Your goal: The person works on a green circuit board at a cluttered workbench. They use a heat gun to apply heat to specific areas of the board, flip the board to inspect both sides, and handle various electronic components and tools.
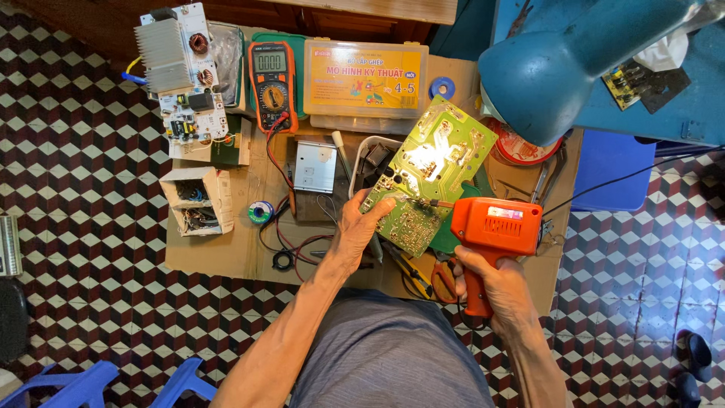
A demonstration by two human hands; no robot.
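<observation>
My left hand grips the lower left edge of a green circuit board, holding it tilted, solder side up, above a sheet of cardboard on the floor. My right hand is wrapped around the handle of an orange soldering gun. The gun's thin tip touches the board near its middle, in the bright patch of lamp light. Both forearms reach forward over my lap.
A blue lamp head hangs over the board's right. On the cardboard lie an orange multimeter with red and black leads, a yellow-labelled plastic box, another circuit board with a heatsink, a solder spool, a small open carton and orange-handled pliers.
</observation>
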